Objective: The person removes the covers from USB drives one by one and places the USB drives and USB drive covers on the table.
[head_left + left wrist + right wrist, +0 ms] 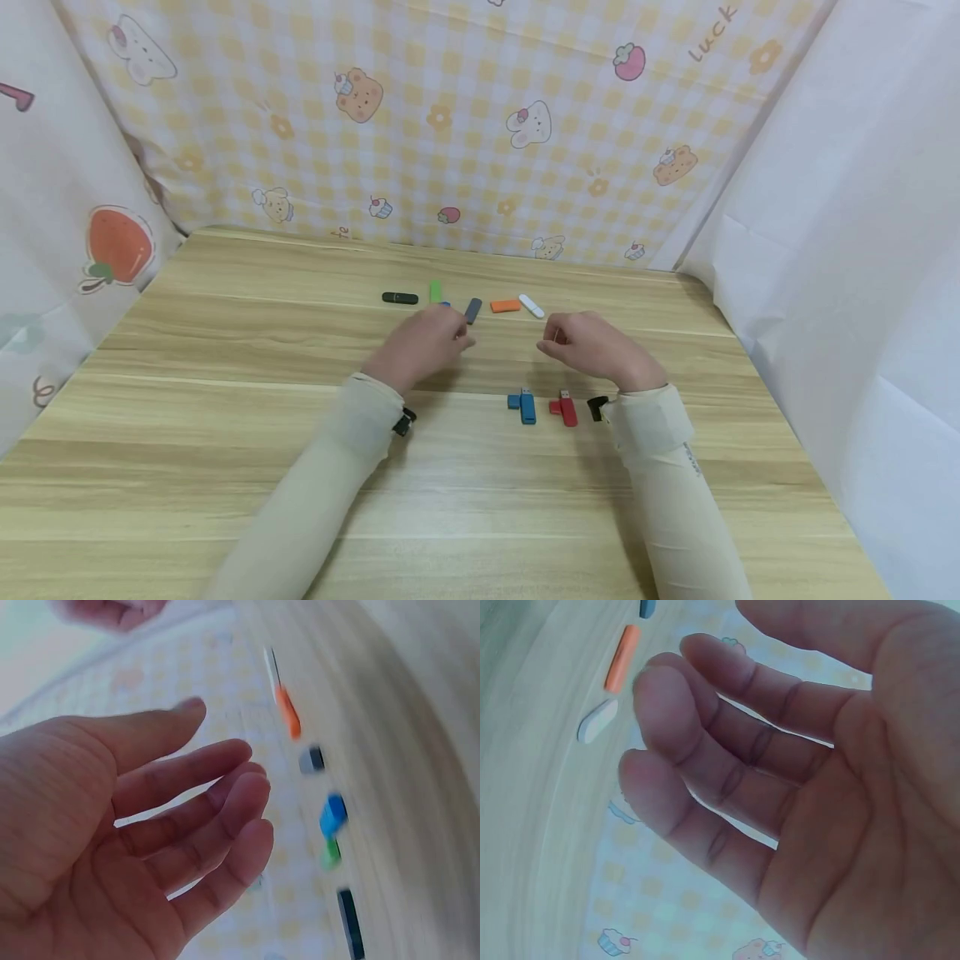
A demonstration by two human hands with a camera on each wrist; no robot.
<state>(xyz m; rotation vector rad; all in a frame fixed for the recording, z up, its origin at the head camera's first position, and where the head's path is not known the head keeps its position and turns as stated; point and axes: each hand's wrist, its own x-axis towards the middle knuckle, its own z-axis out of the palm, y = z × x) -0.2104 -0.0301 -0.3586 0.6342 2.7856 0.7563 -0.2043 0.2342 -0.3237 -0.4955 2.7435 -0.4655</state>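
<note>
At the far left of the table (225, 375), the black stick (400, 297) is set apart. Next to it, the green stick (435, 290) and the blue stick (333, 815) are crowded together; either could be dragged along if the other were pinched. From the head view, the blue one is mostly hidden by the left hand (423, 343), so it could be nudged unseen. That hand is half open, fingers softly bent, with nothing held. The grey stick (472, 311), just beyond its fingertips, could be brushed. The orange stick (505, 306) and white stick (531, 306) lie nearly end to end, so one could be knocked by the other. Nearer, the blue drive (528, 407) and red drive (568, 408) have bare plugs; the red could be swept aside by the right hand (596, 346), loosely curled and likewise unfilled, if lowered carelessly.
</note>
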